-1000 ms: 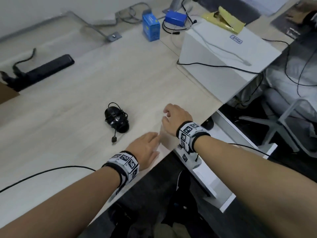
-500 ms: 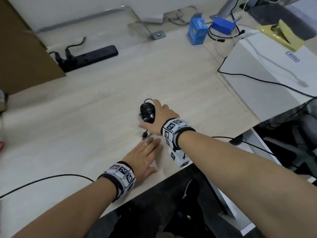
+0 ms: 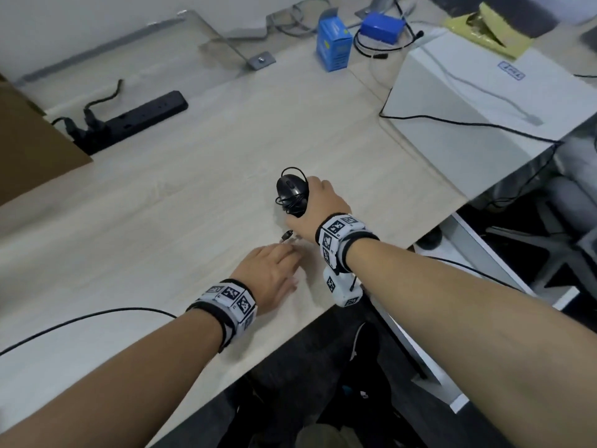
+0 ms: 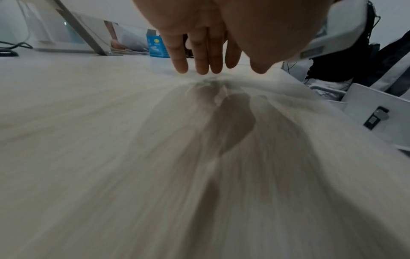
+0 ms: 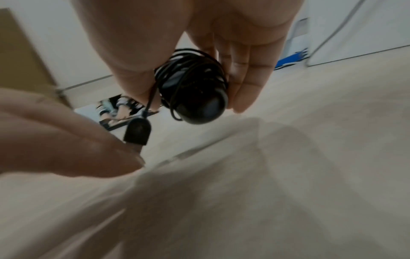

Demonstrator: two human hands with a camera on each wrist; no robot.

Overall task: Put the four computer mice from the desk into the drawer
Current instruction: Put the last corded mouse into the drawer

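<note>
A black wired mouse (image 3: 290, 192) with its cable wound round it is in my right hand (image 3: 302, 202), thumb and fingers curled about it, just above the middle of the desk (image 3: 193, 205). The right wrist view shows the mouse (image 5: 195, 91) lifted off the wood, with its USB plug (image 5: 137, 133) dangling beside my left fingers (image 5: 55, 136). My left hand (image 3: 274, 273) lies flat on the desk near the front edge, fingers straight (image 4: 199, 61), and holds nothing. The white drawer (image 3: 478, 253) stands open below the desk's right edge, with a dark rounded object (image 3: 429, 237) inside.
A black power strip (image 3: 135, 119) lies at the back left beside a brown cardboard sheet (image 3: 32, 143). A blue box (image 3: 334, 43) stands at the back. A large white box (image 3: 484, 98) with cables sits at the right. A thin black cable (image 3: 97, 315) crosses the near-left desk.
My right hand moved left from the desk's edge to the black mouse, closed round it and raised it slightly. The left hand stayed flat on the desk.
</note>
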